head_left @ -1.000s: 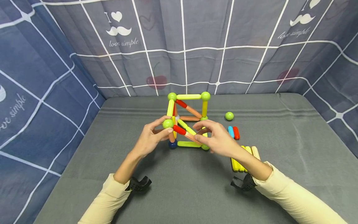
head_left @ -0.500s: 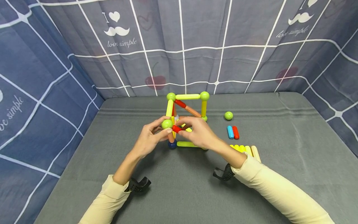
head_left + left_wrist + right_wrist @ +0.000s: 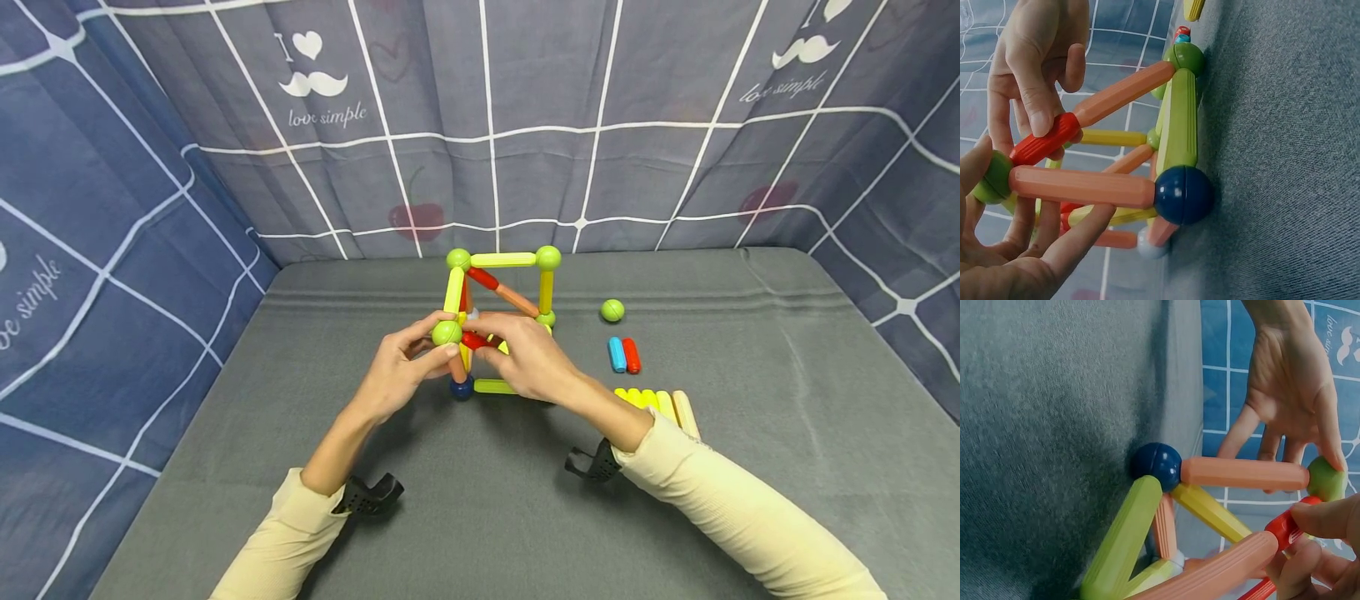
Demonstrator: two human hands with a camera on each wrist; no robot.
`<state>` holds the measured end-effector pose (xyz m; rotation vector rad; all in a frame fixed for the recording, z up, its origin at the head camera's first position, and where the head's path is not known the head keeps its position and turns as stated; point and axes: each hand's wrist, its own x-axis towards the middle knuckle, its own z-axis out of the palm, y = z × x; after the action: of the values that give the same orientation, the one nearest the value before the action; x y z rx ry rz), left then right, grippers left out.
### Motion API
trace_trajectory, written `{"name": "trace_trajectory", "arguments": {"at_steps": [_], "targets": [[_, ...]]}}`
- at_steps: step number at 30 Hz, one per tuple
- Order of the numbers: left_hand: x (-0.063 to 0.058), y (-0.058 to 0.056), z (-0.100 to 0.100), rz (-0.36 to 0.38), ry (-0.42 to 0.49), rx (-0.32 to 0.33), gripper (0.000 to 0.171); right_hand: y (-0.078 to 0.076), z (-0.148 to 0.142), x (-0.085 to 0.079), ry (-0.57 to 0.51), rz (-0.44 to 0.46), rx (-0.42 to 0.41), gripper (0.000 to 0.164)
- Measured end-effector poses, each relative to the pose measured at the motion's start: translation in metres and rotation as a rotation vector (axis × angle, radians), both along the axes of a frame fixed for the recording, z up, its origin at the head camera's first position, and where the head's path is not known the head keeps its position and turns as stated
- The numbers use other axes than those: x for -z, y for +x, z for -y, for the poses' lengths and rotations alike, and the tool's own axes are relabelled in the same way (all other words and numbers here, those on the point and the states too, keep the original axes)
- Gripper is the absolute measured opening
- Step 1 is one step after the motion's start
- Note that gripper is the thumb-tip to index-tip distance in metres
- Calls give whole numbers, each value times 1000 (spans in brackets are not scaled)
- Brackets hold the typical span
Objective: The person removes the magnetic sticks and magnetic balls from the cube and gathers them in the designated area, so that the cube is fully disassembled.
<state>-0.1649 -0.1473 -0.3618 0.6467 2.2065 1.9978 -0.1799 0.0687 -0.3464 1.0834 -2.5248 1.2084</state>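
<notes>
Across the cloth curtain (image 3: 540, 183) past the table's far edge I can read "love simple" twice in white script, each under a white moustache, with "I" and a heart above; on the left side the lettering is partly cut off. White grid lines cross its blue-grey fabric.

The table (image 3: 465, 500) wears a matt grey cloth with a visible weave. A box-like frame (image 3: 517, 298) of rods and balls stands on it, left of the middle and toward the far edge. The rods look like smooth plastic, faceted, some finely grooved; the balls are glossy, a seam line around the dark blue ball (image 3: 1184, 195) at the base.

Both hands are at the frame's upper near-left corner. The left hand (image 3: 397, 371) grasps the green corner ball (image 3: 447, 333) between thumb and fingers. Just beside it, the right hand (image 3: 532, 354) pinches a short red rod (image 3: 1044, 139), one end against that ball, the other meeting an orange rod (image 3: 1125, 94) that slants down to a lower green ball (image 3: 1188, 59).

Toward the table's right edge lie a loose green ball (image 3: 612, 311), a blue piece (image 3: 617, 355) beside a red piece (image 3: 632, 356), and a row of yellow rods (image 3: 643, 397), partly hidden by the right arm.
</notes>
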Motion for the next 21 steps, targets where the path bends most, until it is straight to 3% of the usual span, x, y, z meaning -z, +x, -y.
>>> {"name": "trace_trajectory", "arguments": {"at_steps": [10, 21], "targets": [[1, 2, 1, -10, -12, -16, 41, -3, -4, -5, -29, 27, 89, 24], [2, 2, 1, -7, -21, -18, 43, 5, -15, -11, -2, 147, 156, 20]]}}
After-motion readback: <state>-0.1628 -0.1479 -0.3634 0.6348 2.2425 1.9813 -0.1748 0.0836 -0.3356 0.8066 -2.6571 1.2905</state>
